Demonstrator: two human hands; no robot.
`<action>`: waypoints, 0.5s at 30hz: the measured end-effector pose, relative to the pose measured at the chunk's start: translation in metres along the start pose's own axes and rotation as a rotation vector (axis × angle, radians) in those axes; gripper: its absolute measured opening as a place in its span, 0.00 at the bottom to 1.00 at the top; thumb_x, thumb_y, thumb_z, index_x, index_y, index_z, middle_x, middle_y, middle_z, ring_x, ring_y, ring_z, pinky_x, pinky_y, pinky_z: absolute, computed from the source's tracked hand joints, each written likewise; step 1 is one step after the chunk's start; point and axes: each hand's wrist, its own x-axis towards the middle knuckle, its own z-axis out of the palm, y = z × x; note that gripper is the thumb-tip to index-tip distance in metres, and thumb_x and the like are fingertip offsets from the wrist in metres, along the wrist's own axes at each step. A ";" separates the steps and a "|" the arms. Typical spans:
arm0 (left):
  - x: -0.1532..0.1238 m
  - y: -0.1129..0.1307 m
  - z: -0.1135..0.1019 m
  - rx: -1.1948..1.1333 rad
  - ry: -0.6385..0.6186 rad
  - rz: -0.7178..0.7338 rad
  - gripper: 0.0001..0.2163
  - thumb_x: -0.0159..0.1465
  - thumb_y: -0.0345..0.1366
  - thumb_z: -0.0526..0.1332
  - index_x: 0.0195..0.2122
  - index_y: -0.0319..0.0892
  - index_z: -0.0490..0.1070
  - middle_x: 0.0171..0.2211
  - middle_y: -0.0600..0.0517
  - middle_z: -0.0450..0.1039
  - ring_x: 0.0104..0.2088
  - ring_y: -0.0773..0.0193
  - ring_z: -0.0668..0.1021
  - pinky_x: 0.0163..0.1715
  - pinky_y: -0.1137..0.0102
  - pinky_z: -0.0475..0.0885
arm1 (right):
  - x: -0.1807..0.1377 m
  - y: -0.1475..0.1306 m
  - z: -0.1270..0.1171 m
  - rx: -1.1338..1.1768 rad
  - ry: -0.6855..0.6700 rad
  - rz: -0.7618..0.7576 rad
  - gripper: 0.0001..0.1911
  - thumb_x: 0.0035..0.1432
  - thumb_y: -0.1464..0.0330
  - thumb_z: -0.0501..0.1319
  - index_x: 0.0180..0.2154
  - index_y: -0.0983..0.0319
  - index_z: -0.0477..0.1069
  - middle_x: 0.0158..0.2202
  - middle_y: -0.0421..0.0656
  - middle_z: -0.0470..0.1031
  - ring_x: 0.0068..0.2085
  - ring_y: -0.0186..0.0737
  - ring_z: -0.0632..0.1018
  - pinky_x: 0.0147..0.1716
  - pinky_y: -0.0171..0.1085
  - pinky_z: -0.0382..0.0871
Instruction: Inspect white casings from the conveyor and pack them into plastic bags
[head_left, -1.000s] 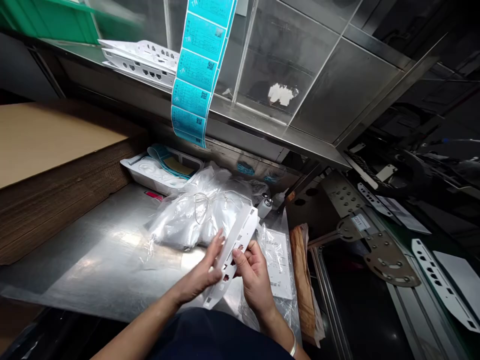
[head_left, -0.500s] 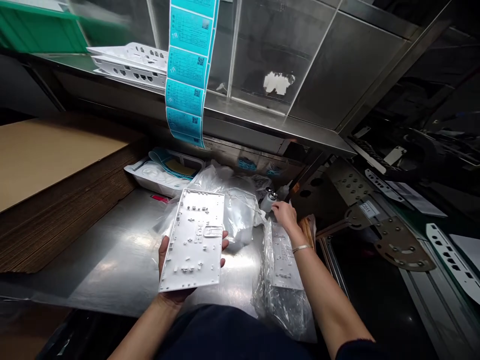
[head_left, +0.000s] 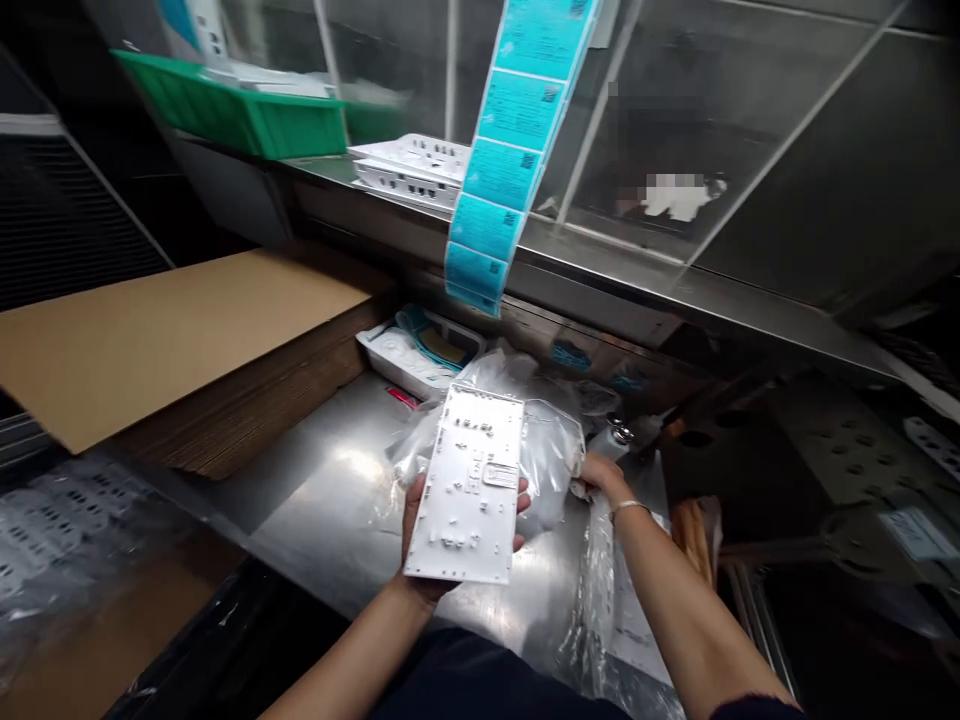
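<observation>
Panel (head_left: 465,490) held flat on left hand (head_left: 415,530), fingers wrapped round its edge. Right hand (head_left: 604,480) at plastic bag (head_left: 551,460) on worktop (head_left: 322,470), fingers curled; grip unclear.

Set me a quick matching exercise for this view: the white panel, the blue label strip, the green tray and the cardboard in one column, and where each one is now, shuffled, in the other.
Things:
1. white moulded panel
2. blue label strip
3. green tray
4. cardboard sheets

Places:
A. hanging in front of the glass
B. stacked beside the steel worktop
C. held on the left hand
D. up on the high shelf, top left

Pairs: 1-C, 2-A, 3-D, 4-B
</observation>
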 end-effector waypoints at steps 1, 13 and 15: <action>0.001 0.001 0.002 0.003 0.006 -0.001 0.42 0.57 0.66 0.39 0.63 0.37 0.52 0.61 0.37 0.58 0.62 0.43 0.59 0.49 0.55 0.66 | -0.002 0.002 -0.003 -0.008 0.048 0.008 0.10 0.51 0.67 0.62 0.32 0.69 0.76 0.35 0.57 0.78 0.39 0.50 0.79 0.34 0.38 0.68; 0.014 -0.003 -0.027 -0.150 -0.182 0.097 0.40 0.57 0.60 0.49 0.66 0.44 0.42 0.64 0.36 0.52 0.64 0.39 0.51 0.55 0.42 0.55 | -0.166 -0.005 -0.012 0.630 0.623 -0.539 0.20 0.60 0.59 0.57 0.51 0.62 0.64 0.38 0.46 0.75 0.36 0.42 0.76 0.35 0.40 0.72; 0.015 -0.004 -0.029 -0.167 -0.187 0.111 0.38 0.59 0.58 0.48 0.65 0.43 0.47 0.62 0.39 0.56 0.63 0.40 0.54 0.57 0.44 0.53 | -0.196 -0.029 0.003 0.660 0.559 -0.727 0.14 0.60 0.61 0.58 0.45 0.61 0.68 0.38 0.45 0.74 0.35 0.40 0.75 0.34 0.38 0.72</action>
